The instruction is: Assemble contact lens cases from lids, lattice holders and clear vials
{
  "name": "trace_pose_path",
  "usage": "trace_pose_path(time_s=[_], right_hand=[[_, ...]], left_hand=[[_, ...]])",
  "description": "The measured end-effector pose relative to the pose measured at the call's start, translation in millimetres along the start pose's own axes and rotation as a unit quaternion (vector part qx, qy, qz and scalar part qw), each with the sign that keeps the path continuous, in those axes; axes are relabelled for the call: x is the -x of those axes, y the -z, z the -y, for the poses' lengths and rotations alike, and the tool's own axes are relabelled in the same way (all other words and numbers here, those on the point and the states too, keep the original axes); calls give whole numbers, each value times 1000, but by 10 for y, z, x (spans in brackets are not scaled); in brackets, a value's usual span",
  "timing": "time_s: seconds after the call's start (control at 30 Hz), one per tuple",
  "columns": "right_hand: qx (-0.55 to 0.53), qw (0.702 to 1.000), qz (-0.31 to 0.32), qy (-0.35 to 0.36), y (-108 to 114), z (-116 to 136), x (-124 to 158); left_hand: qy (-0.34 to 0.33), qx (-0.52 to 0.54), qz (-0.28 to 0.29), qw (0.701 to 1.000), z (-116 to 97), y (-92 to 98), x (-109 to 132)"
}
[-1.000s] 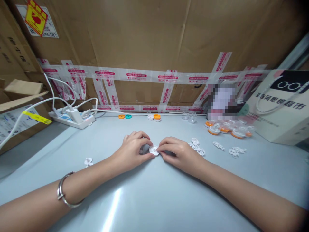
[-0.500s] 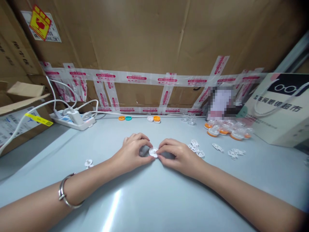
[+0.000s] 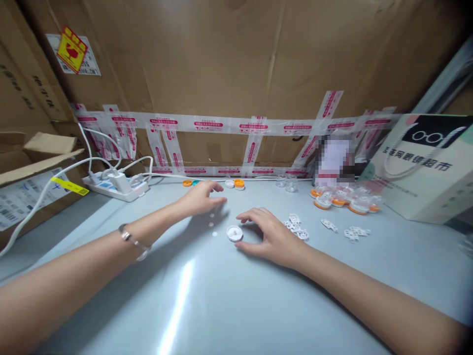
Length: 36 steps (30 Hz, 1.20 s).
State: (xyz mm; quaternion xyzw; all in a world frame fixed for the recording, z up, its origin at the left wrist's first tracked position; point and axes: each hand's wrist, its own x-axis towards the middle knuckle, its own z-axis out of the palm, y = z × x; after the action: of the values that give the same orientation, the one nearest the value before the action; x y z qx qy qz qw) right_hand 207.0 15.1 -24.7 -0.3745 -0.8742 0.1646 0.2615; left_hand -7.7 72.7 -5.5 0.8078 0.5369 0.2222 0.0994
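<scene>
A round white plastic part [image 3: 234,233] with a small raised piece inside lies on the table in front of me. My right hand [image 3: 264,234] is beside it, thumb and fingers apart; the thumb tip is close to its lower rim, and I cannot tell if it touches. My left hand [image 3: 203,198] hovers farther back with its fingers apart and nothing in them, close to a teal disc [image 3: 195,183] and a white ring [image 3: 229,183]. Small white discs [image 3: 211,225] lie on the table between the left forearm and the round part.
White perforated pieces [image 3: 295,227] and more such pieces [image 3: 356,232] lie to the right. Behind them are clear-and-orange round cases [image 3: 338,199] and a paper bag [image 3: 424,167]. An orange ring [image 3: 239,183] and clear cups [image 3: 290,185] line the back. A power strip [image 3: 118,186] is left.
My left hand has let go of the round white part and moved up and back. The right hand's fingers have opened from it. The small white discs have come into sight.
</scene>
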Motion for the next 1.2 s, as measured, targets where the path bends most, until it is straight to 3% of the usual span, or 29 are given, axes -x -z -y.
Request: trace_pose_path(time_s=[0.23,0.43,0.63,0.8,0.87,0.97,1.03,1.2], right_hand=[[9,1000,12,-11,7,15,36],[7,1000,16,-7,1,13,35],[-2,999,25,-22,11,-2,51],[-1,999,24,-35,-3,-13,41],[5,999,23,-33,-21,-20,33],[14,999,19,-21,-52,-25,17],[17,1000,20,-15,-66,-23,6],[10,999,27,-13,-77,-29,-6]], left_hand=[[-34,-52,-1,998,-78,-216,-738],[-19,-54,14,998,-137,-391,-974],[-30,29,-6,999,-122,-199,-792],[-34,127,37,991,-232,82,-177],[16,280,102,954,-264,150,105],[72,469,169,864,-268,174,422],[94,535,178,820,-251,154,531],[116,600,219,761,-188,106,563]])
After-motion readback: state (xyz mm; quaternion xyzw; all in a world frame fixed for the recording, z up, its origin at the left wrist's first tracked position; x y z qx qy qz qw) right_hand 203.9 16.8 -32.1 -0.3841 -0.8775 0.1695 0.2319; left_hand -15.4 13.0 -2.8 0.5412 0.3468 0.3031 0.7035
